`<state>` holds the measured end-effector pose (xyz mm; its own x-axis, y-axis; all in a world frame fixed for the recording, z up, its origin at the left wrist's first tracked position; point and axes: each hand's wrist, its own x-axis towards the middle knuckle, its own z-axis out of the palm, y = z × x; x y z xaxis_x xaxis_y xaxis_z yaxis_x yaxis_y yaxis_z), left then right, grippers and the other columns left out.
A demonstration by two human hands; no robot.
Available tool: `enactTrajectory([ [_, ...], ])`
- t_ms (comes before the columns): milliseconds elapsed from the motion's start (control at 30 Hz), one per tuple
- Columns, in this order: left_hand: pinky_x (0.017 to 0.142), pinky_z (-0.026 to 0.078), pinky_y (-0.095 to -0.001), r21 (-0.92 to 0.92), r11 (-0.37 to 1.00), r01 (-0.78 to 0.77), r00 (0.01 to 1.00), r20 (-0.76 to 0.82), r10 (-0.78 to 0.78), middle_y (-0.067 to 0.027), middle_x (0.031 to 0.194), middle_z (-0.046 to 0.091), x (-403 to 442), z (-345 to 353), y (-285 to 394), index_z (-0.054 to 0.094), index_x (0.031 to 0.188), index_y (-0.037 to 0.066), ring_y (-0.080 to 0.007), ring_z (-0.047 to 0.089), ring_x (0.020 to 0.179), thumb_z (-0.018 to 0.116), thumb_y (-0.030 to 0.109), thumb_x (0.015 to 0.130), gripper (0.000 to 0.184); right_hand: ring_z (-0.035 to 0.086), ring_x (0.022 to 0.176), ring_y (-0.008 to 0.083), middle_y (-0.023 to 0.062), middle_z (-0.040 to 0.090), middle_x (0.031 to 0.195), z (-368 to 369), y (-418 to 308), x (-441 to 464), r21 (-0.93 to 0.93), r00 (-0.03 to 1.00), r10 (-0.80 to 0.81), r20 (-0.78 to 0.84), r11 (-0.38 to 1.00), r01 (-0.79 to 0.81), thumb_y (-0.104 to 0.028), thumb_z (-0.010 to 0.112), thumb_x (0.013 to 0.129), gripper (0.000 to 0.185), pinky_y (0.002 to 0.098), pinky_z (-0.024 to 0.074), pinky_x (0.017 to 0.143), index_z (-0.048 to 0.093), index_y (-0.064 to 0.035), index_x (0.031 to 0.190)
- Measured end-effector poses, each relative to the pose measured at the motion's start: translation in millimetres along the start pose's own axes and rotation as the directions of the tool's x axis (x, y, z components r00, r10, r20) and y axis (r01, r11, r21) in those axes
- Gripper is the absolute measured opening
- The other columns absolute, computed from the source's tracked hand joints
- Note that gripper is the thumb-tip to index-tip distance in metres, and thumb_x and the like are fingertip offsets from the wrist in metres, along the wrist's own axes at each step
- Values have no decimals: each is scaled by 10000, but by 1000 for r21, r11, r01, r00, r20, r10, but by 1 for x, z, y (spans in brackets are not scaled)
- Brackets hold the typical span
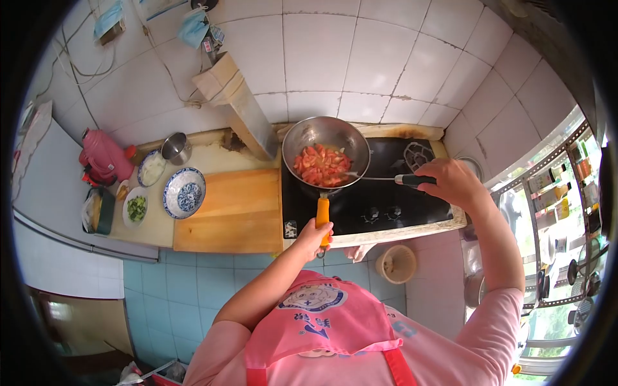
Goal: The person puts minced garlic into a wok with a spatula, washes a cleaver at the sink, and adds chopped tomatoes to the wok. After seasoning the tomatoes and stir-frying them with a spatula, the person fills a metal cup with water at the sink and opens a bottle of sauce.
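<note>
A steel wok [326, 127] sits over the left part of the black stove [386, 222], with chopped red tomatoes [320, 164] inside. My left hand [315, 235] is closed around the wok's yellow handle [323, 212]. In my right hand [445, 182] is the black handle of a metal spatula [380, 179]. The spatula's blade reaches into the wok at the tomatoes' right edge, partly hidden among the pieces.
Left of the stove lies a wooden board [225, 212]. Beyond it are a patterned bowl [184, 193], a plate of green pieces [136, 207], a metal cup [176, 148] and a pink kettle [106, 156]. Spice racks [547, 193] hang at right.
</note>
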<state>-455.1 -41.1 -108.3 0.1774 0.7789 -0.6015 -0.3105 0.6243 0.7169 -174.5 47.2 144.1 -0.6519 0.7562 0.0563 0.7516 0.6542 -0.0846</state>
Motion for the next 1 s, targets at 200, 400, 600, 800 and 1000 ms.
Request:
enactTrajectory([
  [200,573,472,-318,-34,999,13,1000,-3,-13,-3,872,531,3,-3,-5,463,1065,142,-115,553,739,612,275,925,244,635,820,310,104,640,840,45,-11,43,-151,999,10,53,989,-2,-271,680,807,210,413,509,711,654,-116,945],
  [400,615,501,-331,-18,999,39,999,-7,-39,-13,924,558,1,-4,-1,465,1107,150,-127,572,783,615,299,923,280,636,802,338,128,646,879,72,17,63,-26,980,78,-186,996,-84,-265,678,808,240,442,509,705,657,-97,978],
  [600,625,516,-329,5,998,56,998,-12,-56,-14,947,566,0,-4,-1,463,1121,144,-130,584,817,607,296,931,283,637,844,360,163,673,871,102,43,95,75,937,242,-251,970,-230,-270,691,794,258,434,508,755,676,-81,968],
  [800,618,519,-334,25,999,40,999,3,-40,-15,941,570,1,-5,-1,464,1109,142,-131,587,818,608,294,931,275,632,849,326,128,651,874,110,11,103,107,982,-53,-180,992,73,-253,734,745,292,414,504,745,679,-139,1008],
  [1000,649,523,-339,-3,999,41,999,16,-41,-21,956,555,0,-5,2,465,1108,143,-142,582,841,610,285,929,271,619,765,270,78,564,829,47,7,70,-179,980,-118,-160,980,88,-254,751,722,271,390,496,677,679,-179,973],
])
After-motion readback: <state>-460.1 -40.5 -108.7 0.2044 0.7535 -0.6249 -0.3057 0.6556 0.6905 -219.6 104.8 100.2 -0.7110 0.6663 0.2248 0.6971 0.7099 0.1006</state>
